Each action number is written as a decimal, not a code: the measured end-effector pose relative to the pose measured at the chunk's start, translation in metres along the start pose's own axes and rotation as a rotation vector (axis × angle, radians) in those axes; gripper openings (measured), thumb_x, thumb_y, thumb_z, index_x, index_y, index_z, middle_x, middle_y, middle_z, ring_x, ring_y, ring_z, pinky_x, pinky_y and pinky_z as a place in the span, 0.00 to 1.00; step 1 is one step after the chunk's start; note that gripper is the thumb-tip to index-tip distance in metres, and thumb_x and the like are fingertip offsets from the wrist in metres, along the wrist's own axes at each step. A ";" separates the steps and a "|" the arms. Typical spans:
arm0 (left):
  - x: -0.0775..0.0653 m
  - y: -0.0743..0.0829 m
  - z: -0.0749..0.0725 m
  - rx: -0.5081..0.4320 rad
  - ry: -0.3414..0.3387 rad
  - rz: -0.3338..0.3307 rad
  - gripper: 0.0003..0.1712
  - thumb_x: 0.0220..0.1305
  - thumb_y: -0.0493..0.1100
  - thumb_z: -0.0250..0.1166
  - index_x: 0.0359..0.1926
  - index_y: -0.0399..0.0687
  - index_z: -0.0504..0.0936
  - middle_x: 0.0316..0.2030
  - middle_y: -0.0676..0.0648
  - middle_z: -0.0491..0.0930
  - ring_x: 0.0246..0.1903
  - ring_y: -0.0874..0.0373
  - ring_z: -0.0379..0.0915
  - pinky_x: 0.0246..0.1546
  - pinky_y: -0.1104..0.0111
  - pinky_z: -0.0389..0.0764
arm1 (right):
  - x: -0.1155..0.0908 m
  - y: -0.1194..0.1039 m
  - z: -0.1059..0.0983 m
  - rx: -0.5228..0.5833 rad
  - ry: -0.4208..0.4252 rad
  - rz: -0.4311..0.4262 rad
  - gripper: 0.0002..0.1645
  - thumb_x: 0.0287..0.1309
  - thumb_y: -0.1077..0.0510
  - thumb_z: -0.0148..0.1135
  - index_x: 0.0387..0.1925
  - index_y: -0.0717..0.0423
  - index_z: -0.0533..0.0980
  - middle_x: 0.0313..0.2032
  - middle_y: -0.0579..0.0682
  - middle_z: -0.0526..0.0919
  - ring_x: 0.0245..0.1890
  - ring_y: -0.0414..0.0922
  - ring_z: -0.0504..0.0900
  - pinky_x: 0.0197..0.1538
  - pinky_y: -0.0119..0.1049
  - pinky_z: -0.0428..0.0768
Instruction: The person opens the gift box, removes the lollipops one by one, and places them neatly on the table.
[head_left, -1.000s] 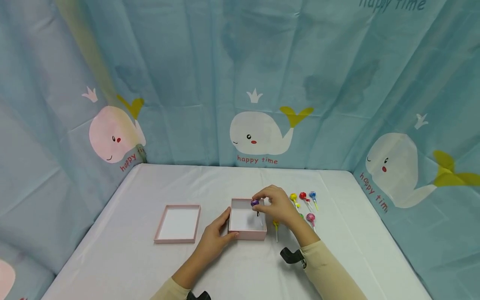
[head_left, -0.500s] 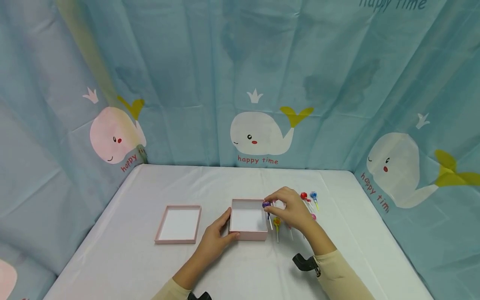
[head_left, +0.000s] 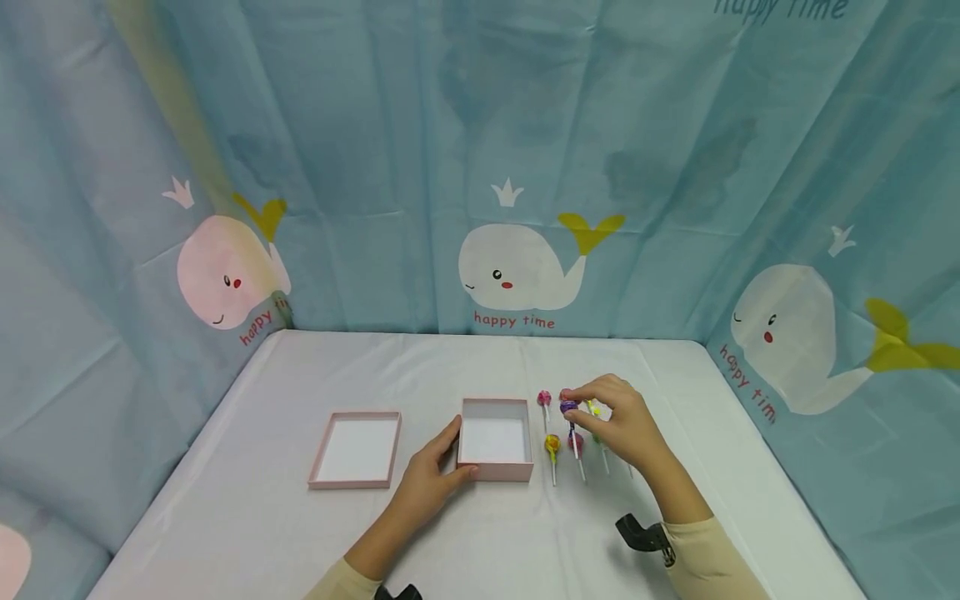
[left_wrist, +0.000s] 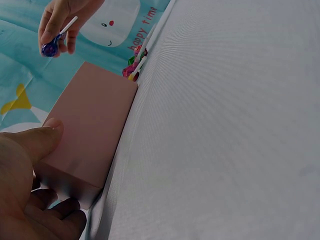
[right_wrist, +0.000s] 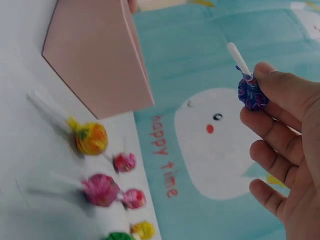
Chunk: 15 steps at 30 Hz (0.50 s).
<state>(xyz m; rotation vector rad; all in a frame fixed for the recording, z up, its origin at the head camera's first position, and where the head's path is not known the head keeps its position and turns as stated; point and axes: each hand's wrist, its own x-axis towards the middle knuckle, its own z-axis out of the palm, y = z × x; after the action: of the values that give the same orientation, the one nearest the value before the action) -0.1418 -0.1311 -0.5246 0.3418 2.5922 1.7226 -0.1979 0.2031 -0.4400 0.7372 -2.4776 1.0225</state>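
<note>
My right hand (head_left: 621,423) pinches a purple-wrapped lollipop (head_left: 568,407) by its candy head, between thumb and index finger. In the right wrist view, the white stick of this lollipop (right_wrist: 252,95) points up, away from the palm. It hovers above a group of lollipops right of an open pink box (head_left: 495,472). My left hand (head_left: 429,482) grips the left side of that box, thumb on the front wall, as the left wrist view also shows. The box's white inside holds nothing that I can see.
Left of the box lies its shallow pink lid (head_left: 363,450), white inside facing up. A pink lollipop (head_left: 544,398) and a yellow-orange lollipop (head_left: 552,443) lie just right of the box. Several more are partly hidden by my right hand. A whale-print curtain (head_left: 525,267) surrounds the white table.
My right hand has carried the purple lollipop from over the box rightward, out above the other lollipops. The left hand and the box have stayed in place.
</note>
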 end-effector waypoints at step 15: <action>0.000 0.000 0.001 -0.004 0.003 -0.001 0.54 0.59 0.50 0.77 0.80 0.51 0.58 0.78 0.50 0.57 0.77 0.52 0.52 0.75 0.58 0.62 | -0.032 0.035 -0.045 -0.097 0.074 0.124 0.16 0.56 0.56 0.78 0.47 0.46 0.87 0.46 0.42 0.87 0.51 0.37 0.77 0.56 0.28 0.76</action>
<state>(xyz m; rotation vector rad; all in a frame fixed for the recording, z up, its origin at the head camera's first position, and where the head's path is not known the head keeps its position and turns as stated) -0.1416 -0.1304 -0.5245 0.3374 2.5906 1.7285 -0.1876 0.2672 -0.4451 0.5125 -2.5152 0.9455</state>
